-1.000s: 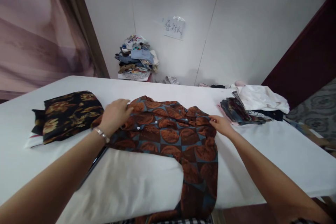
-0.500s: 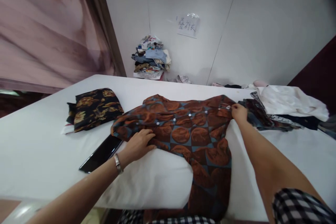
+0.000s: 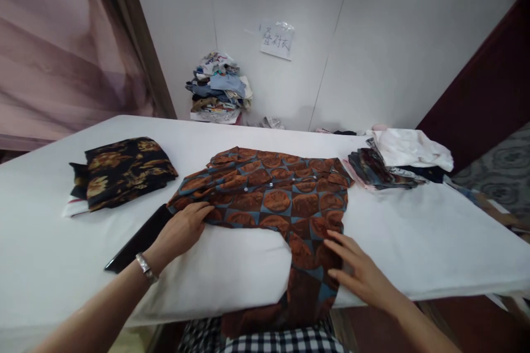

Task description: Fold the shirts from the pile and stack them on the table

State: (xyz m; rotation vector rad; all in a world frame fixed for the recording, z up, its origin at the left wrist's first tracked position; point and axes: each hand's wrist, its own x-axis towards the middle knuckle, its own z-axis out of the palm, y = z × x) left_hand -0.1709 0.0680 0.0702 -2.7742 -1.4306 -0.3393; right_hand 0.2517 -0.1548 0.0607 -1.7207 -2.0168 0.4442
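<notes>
A brown and teal patterned shirt (image 3: 281,193) lies spread on the white table (image 3: 434,231), buttons up, with one sleeve hanging over the near edge. My left hand (image 3: 182,229), with a bracelet on the wrist, rests flat on the shirt's near left hem. My right hand (image 3: 358,273) lies open with fingers spread on the hanging sleeve by the table's front edge. Neither hand grips the cloth.
A folded black and gold floral garment (image 3: 124,168) lies at the left. A dark flat slab (image 3: 138,240) lies beside my left hand. Folded dark and white clothes (image 3: 397,160) are stacked at the right. A clothes heap (image 3: 219,88) and a paper sign (image 3: 276,39) are at the wall.
My right hand left the shirt's far right corner and came down to the sleeve at the front edge. My left hand stayed at the near left hem. The shirt lies flatter.
</notes>
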